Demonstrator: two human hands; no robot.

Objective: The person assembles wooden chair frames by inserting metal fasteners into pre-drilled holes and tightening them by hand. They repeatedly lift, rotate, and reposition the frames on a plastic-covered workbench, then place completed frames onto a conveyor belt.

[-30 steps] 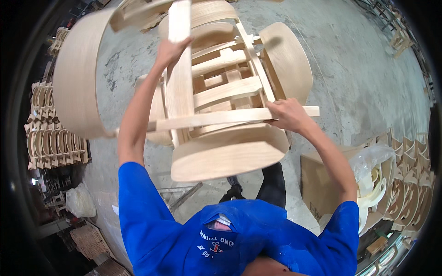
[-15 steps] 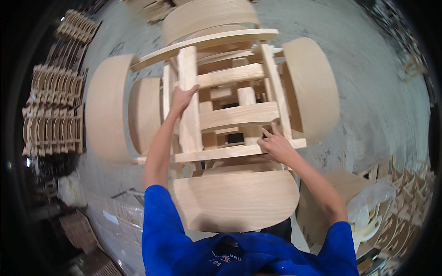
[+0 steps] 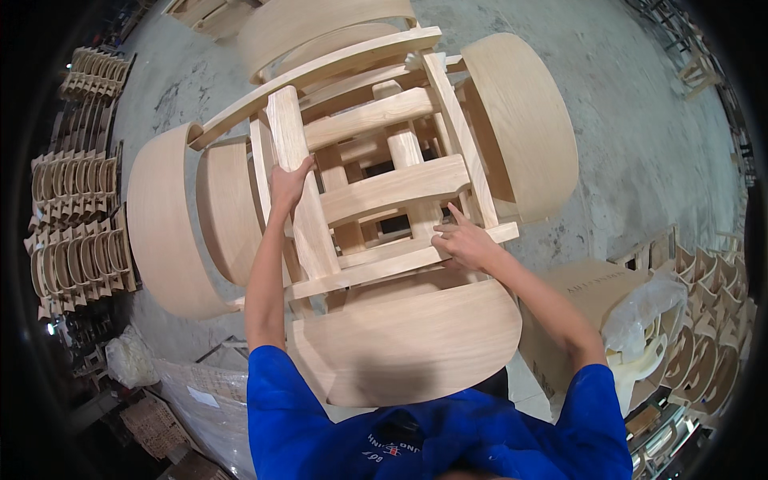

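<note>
White lettering [image 3: 411, 447] sits on the front of the blue shirt [image 3: 488, 436], beside a small red mark [image 3: 393, 450]. Faint printed letters [image 3: 596, 280] run across the cardboard box [image 3: 552, 328] at right. Any writing on the white label [image 3: 202, 397] on the plastic-wrapped pack [image 3: 216, 428] is too small to read.

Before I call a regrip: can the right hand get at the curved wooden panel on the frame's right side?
Probably yes. The right hand is on the near rail, close to the curved wooden panel, whose outer side looks clear; only the rail's end juts between.
</note>
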